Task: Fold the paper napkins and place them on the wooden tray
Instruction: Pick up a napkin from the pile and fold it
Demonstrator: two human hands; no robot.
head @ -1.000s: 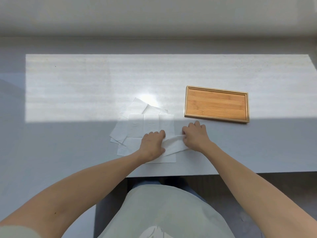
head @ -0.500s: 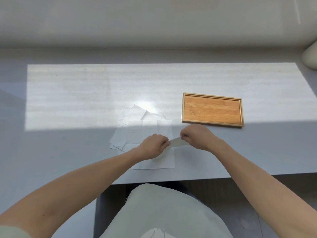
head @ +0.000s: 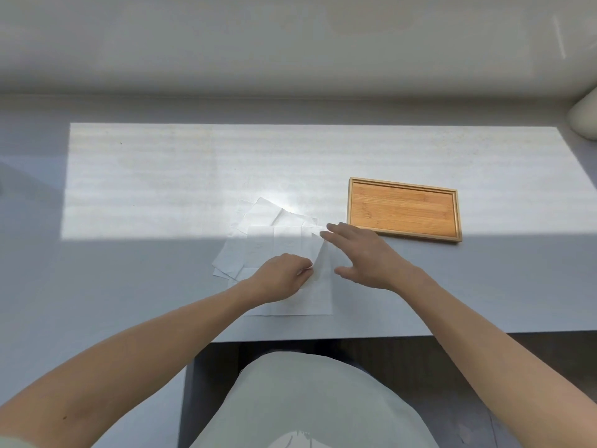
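Observation:
Several white paper napkins lie overlapped on the grey table, left of a wooden tray that holds nothing. My left hand pinches the lifted edge of the top napkin near its middle. My right hand has its fingers stretched out, with the fingertips touching the napkin's raised far right corner. The napkin's right part stands up in a peak between the two hands.
The table's front edge runs just below the napkins, with my lap under it. A pale rounded object sits at the far right corner. A bright patch of sunlight covers the table's middle.
My right hand has let go of its pinch and spread its fingers, moving up and forward along the napkin. The left hand keeps its pinch. The napkin's right part now stands lifted.

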